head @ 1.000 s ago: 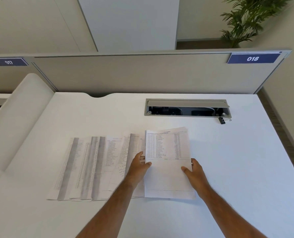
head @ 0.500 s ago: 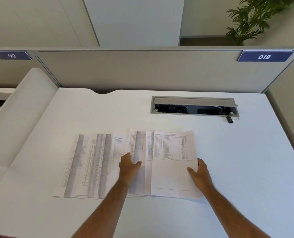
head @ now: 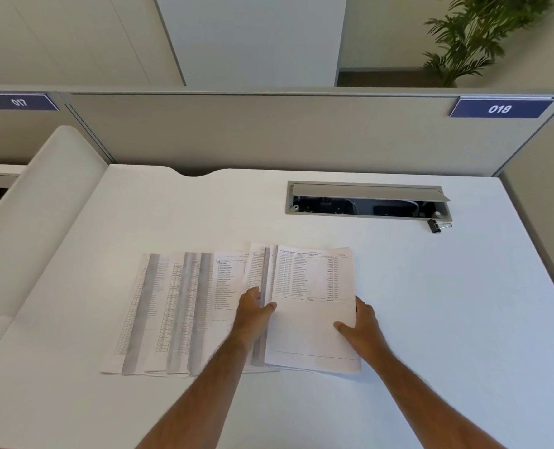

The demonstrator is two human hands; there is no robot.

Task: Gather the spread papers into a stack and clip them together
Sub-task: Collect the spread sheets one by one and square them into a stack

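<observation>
Papers (head: 185, 306) lie fanned on the white desk (head: 447, 319), nearer the person than the cable hatch (head: 368, 199).
The left hand (head: 253, 314) pinches the left edge of a small gathered stack (head: 314, 306) at the fan's right end, thumb on top; the right hand (head: 361, 328) grips its right edge likewise. A black binder clip (head: 435, 225) sits just beside the hatch's right corner, well apart from the sheets.

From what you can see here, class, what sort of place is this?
Most likely an open-plan office workstation: a white desk behind a divider panel with numbered signs 017 and 018, a cable hatch in the desktop, and printed papers spread out.
</observation>
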